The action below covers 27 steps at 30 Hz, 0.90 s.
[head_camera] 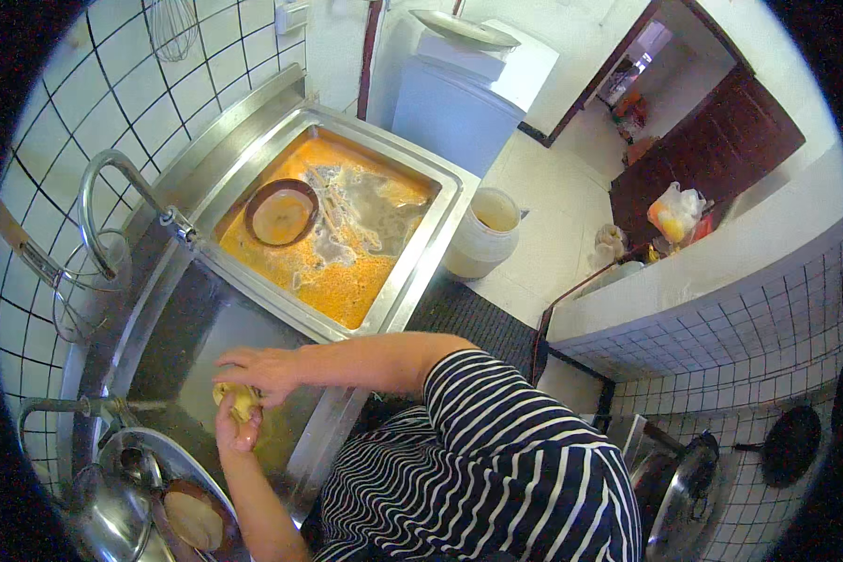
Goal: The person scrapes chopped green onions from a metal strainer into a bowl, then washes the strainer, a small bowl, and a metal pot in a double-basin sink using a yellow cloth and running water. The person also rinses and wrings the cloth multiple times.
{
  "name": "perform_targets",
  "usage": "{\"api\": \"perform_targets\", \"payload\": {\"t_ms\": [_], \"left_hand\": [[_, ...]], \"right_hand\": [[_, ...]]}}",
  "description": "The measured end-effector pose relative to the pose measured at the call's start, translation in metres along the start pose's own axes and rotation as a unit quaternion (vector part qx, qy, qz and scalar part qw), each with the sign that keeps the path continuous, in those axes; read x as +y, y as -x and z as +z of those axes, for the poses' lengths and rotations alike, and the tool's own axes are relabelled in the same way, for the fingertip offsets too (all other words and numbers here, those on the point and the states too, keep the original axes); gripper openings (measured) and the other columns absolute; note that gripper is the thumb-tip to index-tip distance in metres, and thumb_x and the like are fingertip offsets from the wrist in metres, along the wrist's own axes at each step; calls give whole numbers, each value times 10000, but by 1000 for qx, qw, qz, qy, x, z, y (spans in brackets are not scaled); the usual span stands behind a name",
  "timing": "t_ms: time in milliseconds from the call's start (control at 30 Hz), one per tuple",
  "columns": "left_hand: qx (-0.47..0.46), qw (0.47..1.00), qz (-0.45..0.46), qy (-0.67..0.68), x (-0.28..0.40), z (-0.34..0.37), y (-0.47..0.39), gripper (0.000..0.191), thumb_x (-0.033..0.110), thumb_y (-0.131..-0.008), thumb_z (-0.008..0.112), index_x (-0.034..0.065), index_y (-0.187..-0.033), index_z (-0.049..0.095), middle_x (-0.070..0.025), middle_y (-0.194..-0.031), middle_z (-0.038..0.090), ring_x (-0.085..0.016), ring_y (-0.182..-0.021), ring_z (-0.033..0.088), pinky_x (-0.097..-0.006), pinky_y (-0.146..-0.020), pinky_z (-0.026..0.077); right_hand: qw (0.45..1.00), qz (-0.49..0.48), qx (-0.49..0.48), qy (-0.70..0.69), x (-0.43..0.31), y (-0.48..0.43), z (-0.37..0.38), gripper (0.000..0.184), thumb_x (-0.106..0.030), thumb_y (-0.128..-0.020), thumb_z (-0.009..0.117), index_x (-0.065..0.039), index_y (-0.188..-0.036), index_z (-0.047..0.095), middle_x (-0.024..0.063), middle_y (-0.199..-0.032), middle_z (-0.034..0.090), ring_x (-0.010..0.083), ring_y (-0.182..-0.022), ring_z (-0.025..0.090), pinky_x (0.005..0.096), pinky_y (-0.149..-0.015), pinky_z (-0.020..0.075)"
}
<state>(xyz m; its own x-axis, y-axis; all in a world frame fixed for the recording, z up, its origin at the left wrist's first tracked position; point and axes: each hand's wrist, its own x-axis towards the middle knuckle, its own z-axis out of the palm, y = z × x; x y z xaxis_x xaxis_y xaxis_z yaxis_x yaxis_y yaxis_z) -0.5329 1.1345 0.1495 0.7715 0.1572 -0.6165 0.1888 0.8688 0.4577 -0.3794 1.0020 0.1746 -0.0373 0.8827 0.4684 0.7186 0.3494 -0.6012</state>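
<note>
Over the left sink basin (204,330), which holds water, both my hands meet at a small pale-yellow object (235,400). It looks like a wet sponge or cloth, but its exact kind is unclear. My left hand (239,426) grips it from below with curled fingers. From above, my right hand (267,374) bends over its upper side, covering part of it. In the other basin (456,183), orange, foamy water surrounds a floating brown-rimmed bowl (281,212) and several pale stick-like items (337,207).
A curved faucet (102,161) rises at the tiled wall; another tap (49,405) stands nearer. Metal pots (112,513) and a brown bowl (193,520) crowd the lower left. A white bucket (485,239) stands beyond the sink, near a dark mat (464,323).
</note>
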Motion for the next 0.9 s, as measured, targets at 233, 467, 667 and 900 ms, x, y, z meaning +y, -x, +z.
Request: {"api": "perform_targets", "payload": {"t_ms": [233, 467, 667, 900], "left_hand": [[40, 936, -35, -347, 2, 34, -1, 286, 69, -661, 654, 94, -926, 549, -1, -735, 559, -122, -546, 499, -227, -403, 358], [85, 660, 136, -734, -10, 32, -24, 247, 169, -661, 656, 12, -845, 605, -118, -786, 638, -243, -676, 614, -367, -584, 488], [222, 506, 144, -821, -32, 6, -28, 318, 130, -726, 609, 48, -1026, 541, -193, -993, 596, -350, -877, 619, -434, -704, 514], [115, 390, 393, -825, -28, 14, -1, 321, 50, -737, 609, 83, -1043, 519, -148, -976, 544, -345, -799, 602, -422, -701, 505]], "right_hand": [[953, 67, -255, 146, 18, -12, 12, 594, -214, -711, 636, -158, -1266, 434, 155, -1149, 532, 328, -875, 618, 440, -695, 522], [895, 191, -334, 224, 31, -21, 41, 227, -214, -742, 571, -94, -911, 664, 132, -838, 671, 298, -746, 660, 429, -619, 530], [881, 308, -330, 146, 30, -23, 53, 259, -274, -710, 603, -85, -871, 678, 152, -896, 670, 314, -758, 657, 430, -673, 525], [731, 553, -239, -320, 22, -13, 43, 321, -162, -678, 679, -54, -969, 596, 83, -718, 596, 209, -489, 549, 320, -385, 437]]}}
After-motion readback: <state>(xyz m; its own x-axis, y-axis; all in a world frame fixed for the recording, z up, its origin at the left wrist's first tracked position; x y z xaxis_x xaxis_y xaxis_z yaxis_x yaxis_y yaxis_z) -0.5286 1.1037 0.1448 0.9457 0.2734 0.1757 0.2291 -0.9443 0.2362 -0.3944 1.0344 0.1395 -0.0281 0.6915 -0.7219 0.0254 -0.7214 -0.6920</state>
